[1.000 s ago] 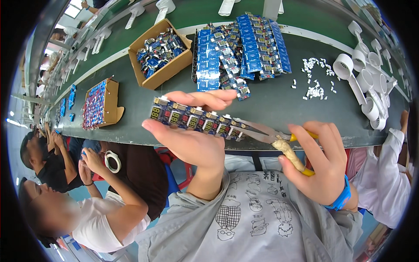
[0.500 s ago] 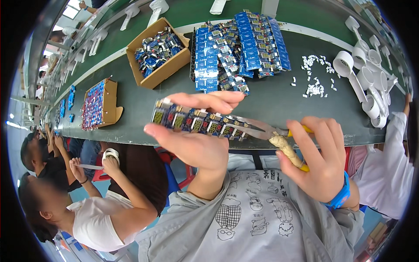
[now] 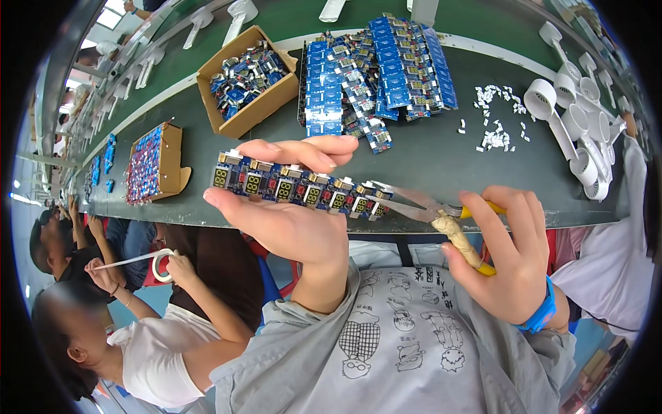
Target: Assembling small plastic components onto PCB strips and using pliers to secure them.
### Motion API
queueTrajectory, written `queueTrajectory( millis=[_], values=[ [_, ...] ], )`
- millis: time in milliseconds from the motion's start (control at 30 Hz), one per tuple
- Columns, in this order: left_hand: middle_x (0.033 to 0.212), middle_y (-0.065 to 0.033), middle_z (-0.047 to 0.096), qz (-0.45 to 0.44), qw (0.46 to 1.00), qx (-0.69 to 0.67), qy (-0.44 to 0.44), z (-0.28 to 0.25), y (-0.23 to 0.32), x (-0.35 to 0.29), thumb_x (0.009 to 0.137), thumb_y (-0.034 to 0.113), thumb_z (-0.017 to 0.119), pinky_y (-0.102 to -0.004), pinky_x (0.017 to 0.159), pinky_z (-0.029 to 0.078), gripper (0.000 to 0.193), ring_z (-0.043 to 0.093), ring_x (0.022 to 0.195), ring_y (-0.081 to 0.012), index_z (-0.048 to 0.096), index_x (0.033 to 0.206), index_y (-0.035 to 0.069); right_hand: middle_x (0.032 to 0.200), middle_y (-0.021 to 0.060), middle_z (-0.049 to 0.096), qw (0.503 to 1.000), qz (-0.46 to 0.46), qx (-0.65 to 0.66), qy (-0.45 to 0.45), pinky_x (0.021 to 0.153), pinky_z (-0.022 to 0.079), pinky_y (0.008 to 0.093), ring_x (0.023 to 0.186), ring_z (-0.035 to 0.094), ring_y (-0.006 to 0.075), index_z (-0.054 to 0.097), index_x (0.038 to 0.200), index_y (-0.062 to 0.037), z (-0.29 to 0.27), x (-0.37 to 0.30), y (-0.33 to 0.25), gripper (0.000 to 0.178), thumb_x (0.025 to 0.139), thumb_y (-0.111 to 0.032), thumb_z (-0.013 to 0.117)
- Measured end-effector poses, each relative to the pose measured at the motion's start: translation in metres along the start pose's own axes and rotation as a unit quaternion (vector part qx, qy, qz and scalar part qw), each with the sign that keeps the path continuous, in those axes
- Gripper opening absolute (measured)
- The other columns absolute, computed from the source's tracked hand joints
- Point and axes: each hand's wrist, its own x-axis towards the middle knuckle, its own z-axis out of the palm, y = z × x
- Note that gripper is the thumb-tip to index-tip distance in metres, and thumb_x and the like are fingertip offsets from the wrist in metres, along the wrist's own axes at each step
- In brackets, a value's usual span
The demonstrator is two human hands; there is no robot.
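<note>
My left hand (image 3: 296,231) holds a strip of small joined circuit boards (image 3: 283,185) between thumb and fingers, with the digit displays facing up toward me. Each board carries a display, a red part and a white connector. In my right hand (image 3: 507,259) is a pair of long-nosed pliers (image 3: 422,207) with yellow handles, one of them wrapped in tan tape. Their jaws are spread, and the tips reach the strip's right end. Whether the tips touch the last board, I cannot tell.
Beyond my hands, panels of joined blue boards (image 3: 407,69) lie stacked on the dark green bench (image 3: 276,145). A cardboard box (image 3: 252,117) holds loose boards; another box (image 3: 169,162) stands left. White bits (image 3: 496,138) and white scoop-shaped housings (image 3: 576,124) lie right. A co-worker (image 3: 158,345) handles tape (image 3: 162,265).
My left hand has shifted slightly left and tilted the strip, so its displays face me more squarely. The pliers have moved slightly right. The co-worker has stretched the tape farther out.
</note>
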Motion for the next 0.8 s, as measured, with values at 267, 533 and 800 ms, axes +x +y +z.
queueTrajectory(
  millis=[267,533,800],
  values=[
    [0.049,-0.0138,0.049,0.013,1.000,-0.013,0.002,0.005,0.001,-0.004,0.090,0.058,0.012,-0.0431,0.046,0.047,0.062,0.055,0.046,-0.0337,0.046,0.086,0.007,0.089,0.0121,0.051,0.999,-0.042,-0.023,-0.006,0.065,0.039,0.0352,0.075,0.048,0.0272,0.058,0.099,-0.0001,0.003,0.004,0.007,0.048,0.054,-0.011,0.071],
    [0.051,-0.0111,0.048,0.025,0.999,-0.021,0.033,-0.009,0.007,0.009,0.091,0.055,0.016,-0.0394,0.046,0.048,0.058,0.056,0.048,-0.0308,0.048,0.088,0.007,0.090,0.0123,0.052,1.000,-0.010,-0.009,0.010,0.066,0.039,0.0357,0.077,0.048,0.0274,0.058,0.100,-0.0004,0.000,0.000,0.005,0.049,0.053,-0.009,0.071],
    [0.050,-0.0099,0.047,0.021,0.999,-0.031,0.037,-0.007,0.006,0.009,0.092,0.053,0.015,-0.0385,0.044,0.047,0.056,0.055,0.048,-0.0302,0.048,0.088,0.008,0.093,0.0129,0.052,0.999,-0.020,-0.027,0.004,0.067,0.039,0.0367,0.079,0.048,0.0278,0.058,0.101,0.0001,-0.001,0.001,0.003,0.051,0.054,-0.010,0.071]
  ],
)
